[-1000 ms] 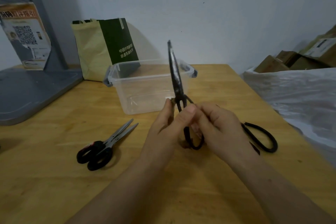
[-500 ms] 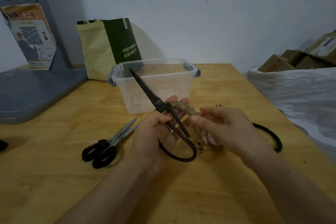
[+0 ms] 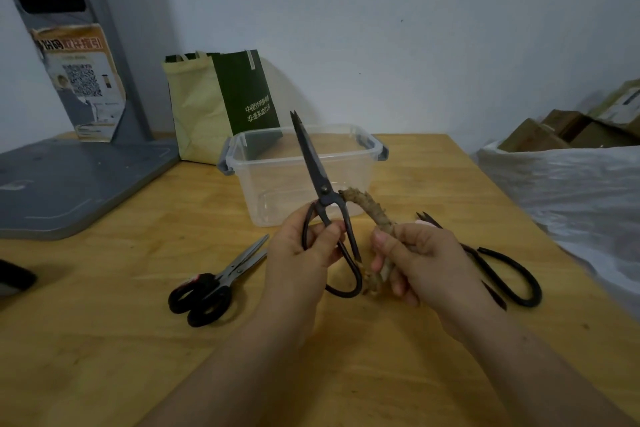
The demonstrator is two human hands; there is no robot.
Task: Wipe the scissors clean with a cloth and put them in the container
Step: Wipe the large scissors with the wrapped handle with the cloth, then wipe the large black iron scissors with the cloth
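Above the near edge of the worktop, the left forearm and right forearm are bare from the wrist to the lower edge of the view. The left grip and right grip are bare hands. The right thumb's nail, over the worktop's middle, is short and plain.

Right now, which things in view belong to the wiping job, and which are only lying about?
For the job:
- black scissors, held by the left hand
- twisted cloth, held by the right hand
- clear container
- probably next: plastic-handled pair, iron pair

Lying about:
- paper bag
- grey stand
- cardboard boxes
- white plastic sheet
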